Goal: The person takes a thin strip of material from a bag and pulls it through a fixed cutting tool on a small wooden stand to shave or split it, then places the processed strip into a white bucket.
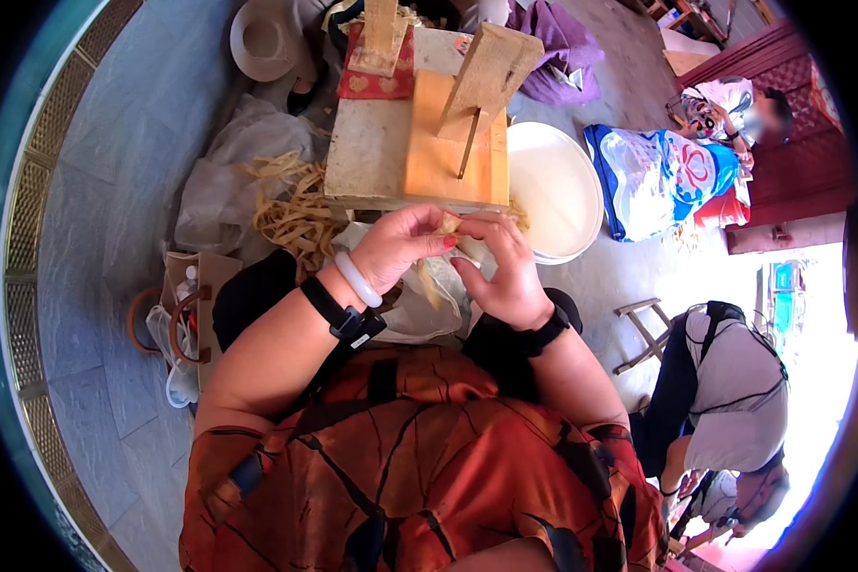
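I have the left hand [398, 248] and right hand [508, 278] pinching a tan piece [449, 224], apparently working it; next likely needs a steady pinch

head view: left of two fisheye cameras worn on head; looks down, upright, unmirrored. shirt [429, 477] close below, filling lower middle. left hand [398, 246], right hand [511, 282] near, about mid-frame. table [367, 143] just beyond, toward top. farther off: bent person [739, 391] toward right. wide field; patterned strip [40, 219] at left bows with rim; corners black.
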The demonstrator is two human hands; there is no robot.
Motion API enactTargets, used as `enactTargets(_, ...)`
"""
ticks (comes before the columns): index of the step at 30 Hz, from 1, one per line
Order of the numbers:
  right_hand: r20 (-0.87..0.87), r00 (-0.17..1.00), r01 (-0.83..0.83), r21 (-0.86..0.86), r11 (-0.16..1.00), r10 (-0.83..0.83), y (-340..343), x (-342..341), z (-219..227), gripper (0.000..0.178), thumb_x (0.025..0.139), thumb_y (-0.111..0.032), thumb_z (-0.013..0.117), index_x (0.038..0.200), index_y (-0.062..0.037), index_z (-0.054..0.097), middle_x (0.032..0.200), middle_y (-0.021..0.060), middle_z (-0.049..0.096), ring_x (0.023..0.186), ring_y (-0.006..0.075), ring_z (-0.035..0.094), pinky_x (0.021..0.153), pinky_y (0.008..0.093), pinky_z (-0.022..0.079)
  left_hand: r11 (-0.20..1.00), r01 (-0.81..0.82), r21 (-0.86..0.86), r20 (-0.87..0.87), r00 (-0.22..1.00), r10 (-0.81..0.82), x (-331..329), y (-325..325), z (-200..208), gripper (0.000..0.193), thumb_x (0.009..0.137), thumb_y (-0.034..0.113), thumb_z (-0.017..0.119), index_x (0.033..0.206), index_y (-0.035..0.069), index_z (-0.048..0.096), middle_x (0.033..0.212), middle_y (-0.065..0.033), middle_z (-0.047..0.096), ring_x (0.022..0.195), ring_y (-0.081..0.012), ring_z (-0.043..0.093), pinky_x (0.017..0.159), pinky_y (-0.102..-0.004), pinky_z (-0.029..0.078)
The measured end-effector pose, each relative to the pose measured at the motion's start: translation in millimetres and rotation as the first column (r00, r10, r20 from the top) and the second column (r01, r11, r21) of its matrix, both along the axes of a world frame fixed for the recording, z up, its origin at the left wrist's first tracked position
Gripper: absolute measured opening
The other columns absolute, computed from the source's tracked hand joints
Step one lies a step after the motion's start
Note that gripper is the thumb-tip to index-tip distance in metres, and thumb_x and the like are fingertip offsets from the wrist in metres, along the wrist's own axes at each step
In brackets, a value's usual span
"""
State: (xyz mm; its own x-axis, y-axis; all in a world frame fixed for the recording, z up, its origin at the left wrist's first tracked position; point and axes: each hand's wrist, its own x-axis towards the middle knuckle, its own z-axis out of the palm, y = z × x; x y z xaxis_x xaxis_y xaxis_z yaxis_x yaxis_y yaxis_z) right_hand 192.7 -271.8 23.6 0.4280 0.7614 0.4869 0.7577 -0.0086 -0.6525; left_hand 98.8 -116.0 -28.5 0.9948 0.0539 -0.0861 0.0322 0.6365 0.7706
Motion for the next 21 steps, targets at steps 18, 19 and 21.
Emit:
enactTargets(18,-0.574,0.818,-0.254,-0.297,0.92,0.041,-24,-2,18,0.02,0.089,-0.015,0.06,0.074,-0.002,0.058,0.063,0.0112,0.056,0.058,0.0274,0.056,0.056,0.0361,0.045,0.633,-0.282,0.721,0.133,0.953,0.273,1,8,17,0.017,0.097,0.017,0.051,0.095,0.003,0.061,0.078,0.0004,0.06,0.069,-0.0066,0.05,0.066,-0.0229,0.044)
enactTargets(19,-0.662,0.749,-0.28,-0.307,0.91,0.007,-28,6,12,0.019,0.092,-0.017,0.058,0.079,-0.0022,0.059,0.065,0.0097,0.057,0.058,0.0245,0.056,0.057,0.0347,0.045,0.567,-0.326,0.756,0.193,0.94,0.283,2,6,22,0.017,0.097,0.016,0.051,0.094,0.003,0.06,0.077,-0.0005,0.06,0.068,-0.007,0.05,0.065,-0.023,0.043)
enactTargets(21,-0.367,0.929,-0.109,-0.175,0.978,0.038,-28,14,4,0.014,0.09,-0.016,0.06,0.084,-0.0033,0.059,0.067,0.0098,0.057,0.059,0.0245,0.057,0.058,0.0344,0.046,0.502,-0.298,0.812,0.188,0.947,0.259,1,2,29,0.013,0.096,0.012,0.051,0.095,0.002,0.059,0.079,-0.0053,0.062,0.067,-0.0097,0.054,0.065,-0.024,0.045)
